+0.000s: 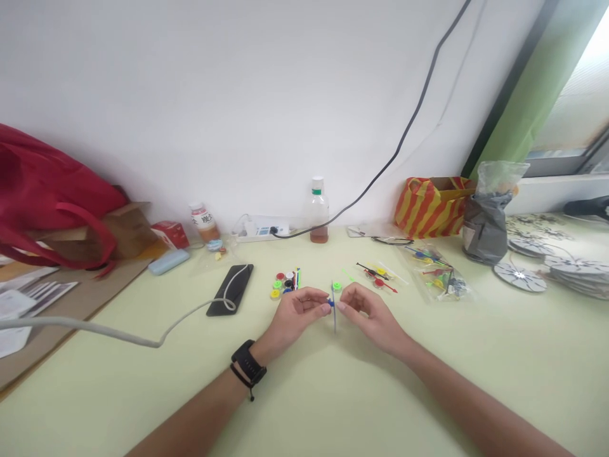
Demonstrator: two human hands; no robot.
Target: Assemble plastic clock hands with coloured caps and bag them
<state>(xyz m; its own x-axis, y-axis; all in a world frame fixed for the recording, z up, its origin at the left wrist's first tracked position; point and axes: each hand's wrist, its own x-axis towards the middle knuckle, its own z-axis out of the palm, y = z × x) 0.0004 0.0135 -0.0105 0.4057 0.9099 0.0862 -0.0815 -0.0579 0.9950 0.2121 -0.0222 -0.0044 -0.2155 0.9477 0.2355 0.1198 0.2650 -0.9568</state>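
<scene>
Only got the head cam on my end, so here's what I see. Taking the spot between the hands as the middle of the clock, the left hand (302,311) comes in from about 8 and the right hand (368,314) from about 4. The thing being worked on, a thin strip (335,325), is dead centre between them, upright and edge-on to me. Can't tell if its bottom end touches the table (304,406).

Left grip: thumb and finger look pinched on a blue bit (331,303) right against the strip. Right grip: fingertips curled just beside the strip's other face, but I can't tell if they're really holding anything. My guess is the strip is kept on edge so I've got a hand for each face, one bracing while the other works.

A green cap (337,286) sits at 12, just past the strip; no idea if it's attached. Coloured caps (276,285) are bunched at 10 and arrows (390,289) lie at 2, probably so either hand gets parts with a short reach. The parts bag (457,289) is farther out toward 3, likely spares. Phone (243,285) is at 9 with a white cable (190,311) across it, and the bottle (319,219) stands back at 12 by the wall, presumably out of elbow range.
</scene>
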